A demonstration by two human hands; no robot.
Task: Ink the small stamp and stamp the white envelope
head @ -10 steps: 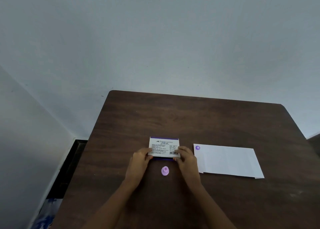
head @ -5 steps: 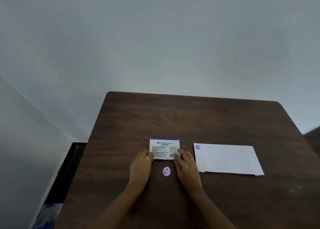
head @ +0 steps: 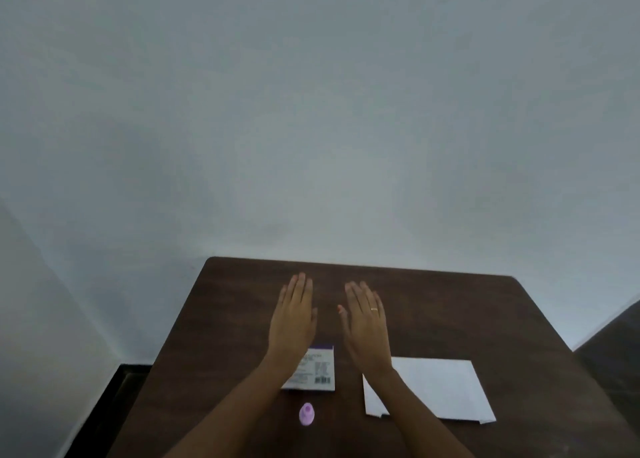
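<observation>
A small lilac stamp (head: pixel 306 413) stands on the dark wooden table (head: pixel 450 312) near the front edge. Just beyond it lies the white ink pad box (head: pixel 320 371) with a purple strip and a barcode, partly covered by my left forearm. The white envelope (head: pixel 440 390) lies flat to the right, its left end hidden under my right forearm. My left hand (head: pixel 294 315) and my right hand (head: pixel 365 322) are both stretched out flat over the middle of the table, palms down, fingers straight, holding nothing. A ring sits on my right hand.
A pale wall rises right behind the table's far edge. A second wall and a dark floor strip (head: pixel 114 395) run along the left side. Another dark surface (head: pixel 616 346) shows at the far right.
Both hands have let go of the ink pad box and moved forward past it, flat over the table. The view has tilted upward, so the objects sit lower in the picture.
</observation>
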